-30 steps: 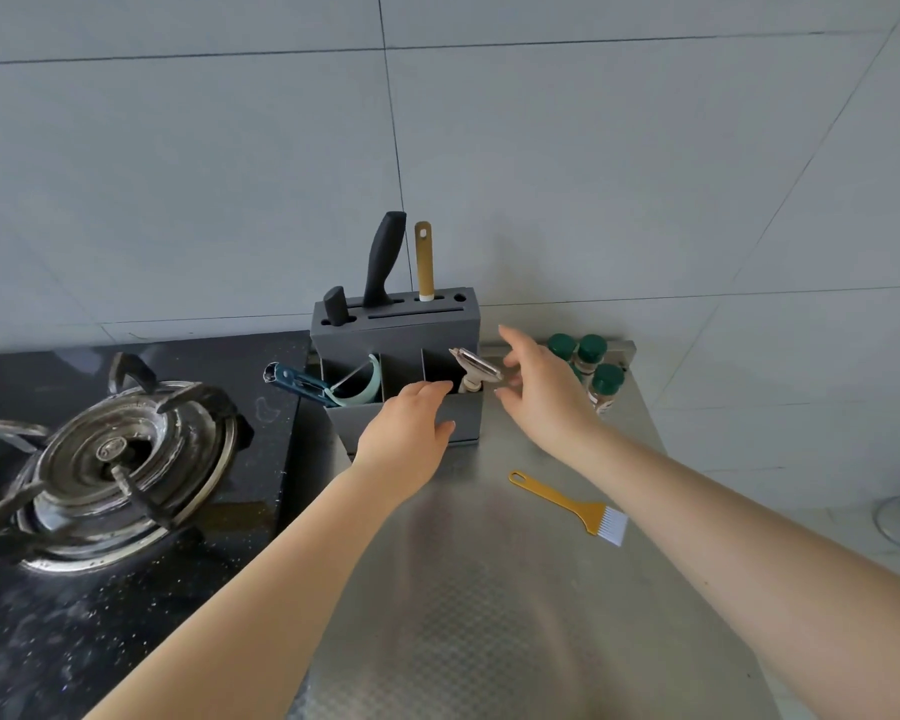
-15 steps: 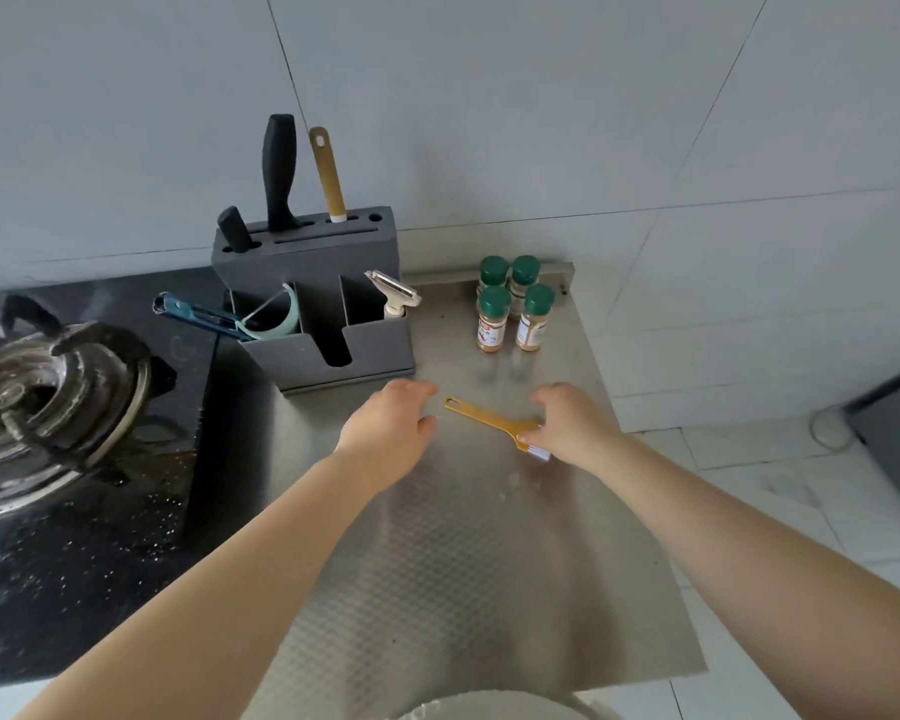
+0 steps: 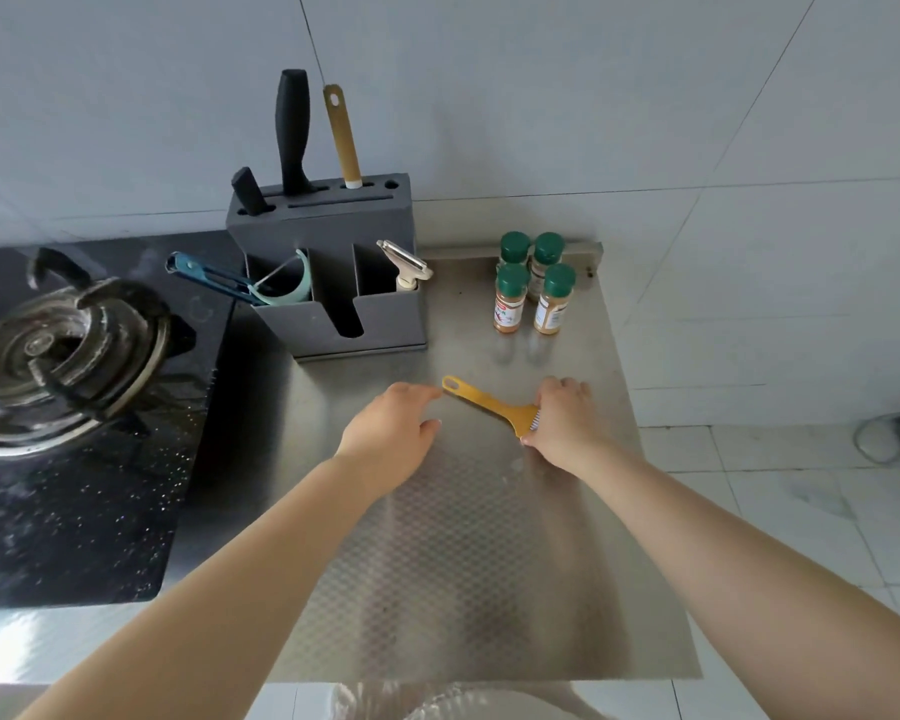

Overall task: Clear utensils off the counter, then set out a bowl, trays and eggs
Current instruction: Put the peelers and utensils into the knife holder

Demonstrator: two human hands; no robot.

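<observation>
A yellow-handled basting brush (image 3: 489, 403) lies on the steel counter (image 3: 468, 563). My right hand (image 3: 565, 420) covers its bristle end and grips it there. My left hand (image 3: 391, 433) rests on the counter just left of the handle's ring end, fingers loosely curled, holding nothing. Behind stands a grey utensil holder (image 3: 333, 283) with two black knife handles, a yellow-handled tool, a peeler (image 3: 406, 265) and a blue-and-mint tool (image 3: 240, 283).
Several green-capped spice jars (image 3: 533, 283) stand at the back right near the counter's edge. A gas burner (image 3: 58, 356) on black glass fills the left. The counter drops off to tiled floor on the right. A pale rounded rim shows at the bottom edge.
My right hand left the peeler in the holder and came down onto the brush's bristle end. My left hand drew back from the holder to the counter. The camera tilted downward.
</observation>
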